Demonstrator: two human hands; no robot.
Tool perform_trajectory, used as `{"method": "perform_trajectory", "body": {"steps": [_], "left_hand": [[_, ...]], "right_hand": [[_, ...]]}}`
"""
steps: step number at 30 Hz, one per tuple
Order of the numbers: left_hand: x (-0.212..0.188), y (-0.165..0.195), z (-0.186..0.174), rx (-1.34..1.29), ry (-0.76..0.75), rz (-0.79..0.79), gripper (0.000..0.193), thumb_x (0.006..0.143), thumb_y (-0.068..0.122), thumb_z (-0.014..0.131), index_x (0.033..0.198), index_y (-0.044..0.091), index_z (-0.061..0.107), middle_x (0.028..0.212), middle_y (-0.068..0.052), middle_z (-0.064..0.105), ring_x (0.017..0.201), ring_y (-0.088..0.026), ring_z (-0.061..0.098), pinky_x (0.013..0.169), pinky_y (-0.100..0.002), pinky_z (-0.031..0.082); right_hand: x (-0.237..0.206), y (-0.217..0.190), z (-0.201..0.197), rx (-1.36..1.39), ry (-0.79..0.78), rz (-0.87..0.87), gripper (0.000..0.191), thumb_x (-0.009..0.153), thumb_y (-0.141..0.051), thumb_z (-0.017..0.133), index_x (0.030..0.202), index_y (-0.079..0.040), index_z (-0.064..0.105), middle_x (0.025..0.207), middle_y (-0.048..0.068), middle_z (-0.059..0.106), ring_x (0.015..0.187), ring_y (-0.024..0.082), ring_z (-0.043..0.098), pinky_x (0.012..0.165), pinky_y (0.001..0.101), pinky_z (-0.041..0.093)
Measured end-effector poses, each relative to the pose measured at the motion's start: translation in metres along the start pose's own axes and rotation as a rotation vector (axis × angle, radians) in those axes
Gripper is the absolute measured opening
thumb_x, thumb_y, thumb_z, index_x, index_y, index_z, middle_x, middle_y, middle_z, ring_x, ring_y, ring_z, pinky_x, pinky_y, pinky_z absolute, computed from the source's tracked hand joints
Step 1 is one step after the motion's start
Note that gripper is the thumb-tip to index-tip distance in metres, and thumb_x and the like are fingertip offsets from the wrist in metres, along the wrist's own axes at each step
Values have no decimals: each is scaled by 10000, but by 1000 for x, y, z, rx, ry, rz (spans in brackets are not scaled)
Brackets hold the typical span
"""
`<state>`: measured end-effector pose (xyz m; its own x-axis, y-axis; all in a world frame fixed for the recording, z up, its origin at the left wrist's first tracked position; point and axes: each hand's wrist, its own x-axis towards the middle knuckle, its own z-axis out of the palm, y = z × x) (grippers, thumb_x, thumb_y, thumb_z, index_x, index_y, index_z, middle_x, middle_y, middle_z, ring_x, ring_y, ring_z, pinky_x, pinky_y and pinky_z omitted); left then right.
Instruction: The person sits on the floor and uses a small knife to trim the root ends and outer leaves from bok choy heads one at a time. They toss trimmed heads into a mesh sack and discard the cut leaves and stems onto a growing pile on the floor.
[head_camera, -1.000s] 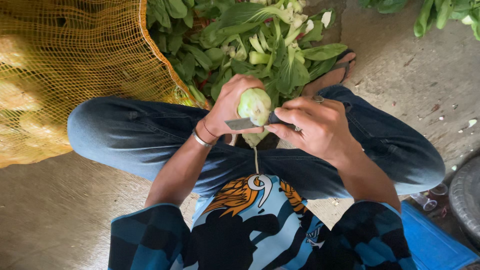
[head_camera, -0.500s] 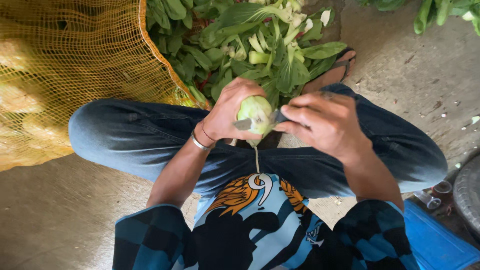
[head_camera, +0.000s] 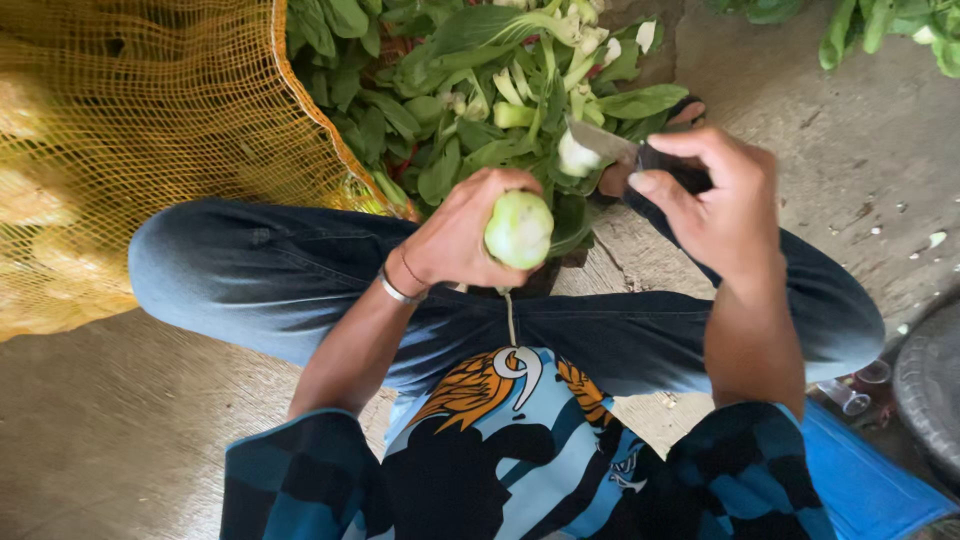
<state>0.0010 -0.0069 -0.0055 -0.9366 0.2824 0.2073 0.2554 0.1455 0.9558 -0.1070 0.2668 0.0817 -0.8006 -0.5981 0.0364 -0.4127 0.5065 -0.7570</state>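
Left hand (head_camera: 462, 232) closed around pale green vegetable bulb (head_camera: 519, 229), right hand (head_camera: 722, 200) at 2 o'clock gripping knife (head_camera: 622, 152), leaf pile (head_camera: 470, 90) at 12 o'clock

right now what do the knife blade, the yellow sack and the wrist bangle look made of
Knife blade: bare metal, dull grey sheen.
Yellow sack: open mesh, probably plastic netting; you can see through it.
Wrist bangle: thin silvery band, likely metal, on the left hand.

- The left hand (head_camera: 460, 235) was curled in a closed grip, wrist bent inward over the lap.
- The right hand (head_camera: 715, 200) was raised farther out, fingers clenched, apart from the left.
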Motion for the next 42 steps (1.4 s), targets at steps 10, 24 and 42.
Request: {"method": "perform_trajectory", "body": {"steps": [10, 24, 42], "left_hand": [[-2, -18, 21, 108, 98, -29, 923, 797, 461, 943, 1352, 56, 327, 1343, -211, 570, 1155, -401, 658, 982, -437, 561], [1, -18, 0, -187, -128, -12, 692, 830, 305, 950, 1374, 78, 588, 1247, -140, 724, 1149, -269, 745, 1028, -373, 588], [-8, -39, 34, -727, 191, -541, 850, 1064, 723, 318, 1357, -32, 573, 1184, -139, 673, 1012, -188, 659, 914, -342, 561]], "right_hand": [[-15, -23, 84, 373, -48, 144, 666, 804, -314, 910, 1304, 3, 605, 1017, 86, 684, 819, 130, 650, 720, 289, 533], [3, -14, 21, 35, -291, -70, 467, 855, -320, 840, 1216, -50, 716, 914, 101, 758, 780, 196, 741, 670, 321, 574], [9, 9, 75, 611, -250, 331, 632, 834, -283, 858, 1372, -33, 641, 1078, 43, 745, 701, 2, 494, 633, 191, 431]]}}
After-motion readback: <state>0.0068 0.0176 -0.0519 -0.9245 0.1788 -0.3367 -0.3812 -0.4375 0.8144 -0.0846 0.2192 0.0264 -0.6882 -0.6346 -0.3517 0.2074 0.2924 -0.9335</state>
